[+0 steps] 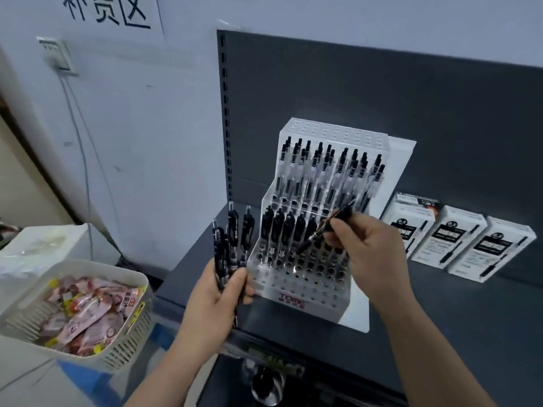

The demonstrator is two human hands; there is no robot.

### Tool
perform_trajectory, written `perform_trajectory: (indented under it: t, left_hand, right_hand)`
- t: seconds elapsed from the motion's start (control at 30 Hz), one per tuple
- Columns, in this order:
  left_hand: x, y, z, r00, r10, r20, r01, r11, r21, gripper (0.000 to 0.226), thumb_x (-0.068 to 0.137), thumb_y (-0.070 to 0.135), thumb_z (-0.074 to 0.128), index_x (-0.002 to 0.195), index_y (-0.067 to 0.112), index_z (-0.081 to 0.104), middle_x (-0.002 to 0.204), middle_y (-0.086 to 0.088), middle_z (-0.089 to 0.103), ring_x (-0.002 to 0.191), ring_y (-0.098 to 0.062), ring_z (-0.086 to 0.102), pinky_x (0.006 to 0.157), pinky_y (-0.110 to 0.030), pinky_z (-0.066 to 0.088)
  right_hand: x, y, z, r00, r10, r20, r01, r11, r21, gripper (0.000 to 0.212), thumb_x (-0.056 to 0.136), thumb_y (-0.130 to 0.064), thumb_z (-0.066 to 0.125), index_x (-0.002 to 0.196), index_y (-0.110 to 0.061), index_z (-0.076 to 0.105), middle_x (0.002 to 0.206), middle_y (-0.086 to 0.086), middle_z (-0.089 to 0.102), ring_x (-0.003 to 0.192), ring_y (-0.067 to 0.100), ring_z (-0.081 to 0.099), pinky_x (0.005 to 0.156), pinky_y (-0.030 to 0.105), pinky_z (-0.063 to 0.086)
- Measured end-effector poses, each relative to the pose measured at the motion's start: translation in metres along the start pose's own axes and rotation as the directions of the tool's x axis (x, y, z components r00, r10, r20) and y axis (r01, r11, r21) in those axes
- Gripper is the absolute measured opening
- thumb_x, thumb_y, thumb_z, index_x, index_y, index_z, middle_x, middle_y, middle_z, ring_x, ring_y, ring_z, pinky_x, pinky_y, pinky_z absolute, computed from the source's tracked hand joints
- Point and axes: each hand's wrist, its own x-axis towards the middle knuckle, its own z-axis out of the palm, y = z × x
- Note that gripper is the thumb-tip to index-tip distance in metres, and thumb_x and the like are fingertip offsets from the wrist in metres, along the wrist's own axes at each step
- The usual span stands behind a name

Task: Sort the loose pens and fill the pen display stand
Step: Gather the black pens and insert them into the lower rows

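- The right grip (370, 254) pinches one black pen (326, 227) between thumb and fingertips, above its middle. The pen is tilted, with its narrow end pointing down at the lower tier of the pen display stand (293, 298).
- The left grip (217, 292) is clenched round a bundle of loose pens (232, 239), held upright with the clicker ends up, just beside the stand's left wall.
- The stand sits on the dark shelf (440, 318), toward its left edge and nearer the front edge than the rear.
- The stand's upper tier carries clear-barrelled pens (329, 171). The lower tier has a row of black pens (282, 227) at its back, with many open holes in front of and beside them.
- The step in hand looks like seating this pen in a free hole next to the black row. Which hole the tip is aimed at cannot be told.
- To do it well, bring the pen closer to upright before lowering it, so the tip enters the hole cleanly and does not skid across the perforated face.
- Pick the hole beside the last black pen, so that like stays with like.
- Let go only once the pen bottoms out. Released at a slant, it would likely lean into its neighbours.
- Hold the bundle clear of the stand's wall, loose enough for the next pen to slide out.
- The pen boxes (458, 239) along the shelf's rear edge lie well apart from the work.
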Motion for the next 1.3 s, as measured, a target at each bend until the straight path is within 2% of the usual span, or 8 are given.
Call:
perform_trajectory:
  t: [0.13,0.47,0.63,0.73,0.87,1.03,1.2,1.3]
  left_hand:
    - [0.005,-0.007,-0.008,0.999,-0.035,-0.029,0.034,0.999,-0.032,0.013,0.096,0.024,0.051,0.098,0.012,0.057,0.082,-0.004,0.071,0.076,-0.017,0.070,0.077,-0.038,0.057]
    - [0.011,-0.009,-0.017,0.997,-0.083,-0.010,0.083,0.996,-0.013,0.018,0.097,0.025,0.052,0.093,0.010,0.060,0.075,-0.002,0.072,0.068,-0.012,0.069,0.066,-0.021,0.049]
    - [0.012,-0.011,-0.016,0.989,-0.100,0.105,0.108,0.992,-0.071,0.019,0.096,0.024,0.052,0.096,0.007,0.061,0.080,-0.004,0.073,0.075,-0.018,0.070,0.072,-0.029,0.055]
    - [0.013,-0.009,-0.012,0.981,-0.078,0.180,0.097,0.990,-0.102,0.016,0.095,0.019,0.052,0.096,0.005,0.059,0.082,-0.006,0.072,0.076,-0.022,0.070,0.069,-0.029,0.056]
    - [0.011,-0.004,-0.001,0.962,-0.036,0.269,0.064,0.993,-0.096,0.008,0.096,0.012,0.052,0.097,0.006,0.057,0.079,-0.009,0.071,0.072,-0.020,0.068,0.065,-0.024,0.054]
    - [0.013,-0.005,0.002,0.981,-0.002,0.193,0.001,1.000,0.007,0.011,0.095,0.022,0.053,0.095,0.014,0.062,0.080,0.000,0.072,0.073,-0.009,0.067,0.062,-0.013,0.049]
    - [0.018,-0.004,-0.005,0.992,-0.030,0.125,0.025,0.999,0.035,0.022,0.092,0.024,0.060,0.082,0.004,0.057,0.060,-0.004,0.063,0.050,-0.012,0.055,0.049,-0.017,0.044]
    - [0.018,-0.004,-0.005,0.990,-0.043,0.131,0.037,0.998,0.045,0.029,0.092,0.030,0.058,0.079,0.004,0.056,0.052,-0.003,0.056,0.046,-0.014,0.048,0.044,-0.021,0.039]
  right_hand:
    - [0.002,0.012,0.021,0.994,-0.076,0.075,0.095,0.950,-0.298,0.021,0.096,-0.026,0.056,0.089,-0.009,0.068,0.075,0.008,0.071,0.054,0.028,0.059,0.048,0.036,0.048]
    - [0.018,0.021,0.049,0.974,0.008,0.225,0.127,0.807,-0.577,0.034,0.097,-0.025,0.056,0.074,-0.001,0.062,0.067,0.011,0.069,0.066,0.022,0.070,0.066,0.041,0.059]
    - [0.013,0.016,0.044,0.975,0.057,0.214,0.086,0.795,-0.600,0.036,0.093,-0.036,0.061,0.072,-0.007,0.067,0.061,0.005,0.069,0.059,0.018,0.069,0.065,0.037,0.060]
    - [-0.004,0.004,0.039,0.981,0.078,0.179,0.000,0.916,-0.401,0.035,0.088,-0.046,0.063,0.071,-0.015,0.068,0.059,0.003,0.069,0.055,0.021,0.067,0.057,0.035,0.059]
    - [-0.017,-0.010,0.041,0.959,0.071,0.275,-0.033,0.990,-0.140,0.013,0.085,-0.031,0.072,0.084,-0.017,0.073,0.067,-0.001,0.071,0.056,0.006,0.064,0.055,0.019,0.052]
    - [-0.014,-0.009,0.021,0.977,0.098,0.187,-0.096,0.995,-0.022,0.006,0.089,-0.015,0.067,0.088,-0.013,0.073,0.069,0.002,0.074,0.064,0.013,0.071,0.063,0.024,0.058]
    - [-0.006,0.003,0.002,0.993,-0.050,-0.110,0.032,0.986,-0.162,0.006,0.090,-0.017,0.067,0.091,-0.016,0.073,0.067,-0.002,0.072,0.064,0.018,0.071,0.064,0.034,0.061]
    - [-0.006,0.009,0.011,0.990,-0.124,-0.069,0.096,0.943,-0.318,0.012,0.091,-0.021,0.065,0.093,-0.012,0.074,0.067,-0.001,0.071,0.050,0.012,0.063,0.050,0.025,0.055]
